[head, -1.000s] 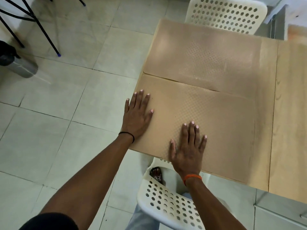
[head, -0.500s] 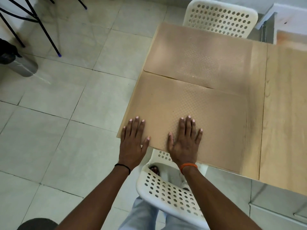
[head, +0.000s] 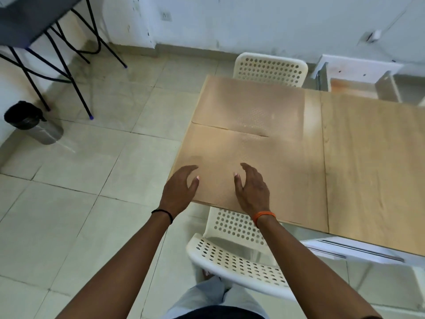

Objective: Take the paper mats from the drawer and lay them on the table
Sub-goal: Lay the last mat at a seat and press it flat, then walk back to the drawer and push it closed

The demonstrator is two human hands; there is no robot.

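Fingers: both hands are open with fingers loosely curled and thumbs turned inward, holding nothing.
Left hand [head: 180, 188]: palm facing right, over the near left corner of the near mat; whether it touches the paper cannot be told. A black band circles the wrist.
Right hand [head: 251, 189]: palm facing left, over the near edge of the same mat, near the other hand. An orange band circles the wrist.
Near mat [head: 271, 171]: tan paper, flat on the table, its near edge along the table's edge.
Far mat [head: 250, 107]: same paper, flat just beyond, its near edge meeting the first mat's far edge.
Table [head: 372, 157]: pale wood, bare to the right of both mats.
Chairs: one white perforated chair [head: 239, 256] below the hands, another [head: 271, 69] at the table's far side.
Drawer [head: 358, 86]: open, beyond the table's far right corner.
Floor: pale tiles, with a bin [head: 32, 123] at the far left.
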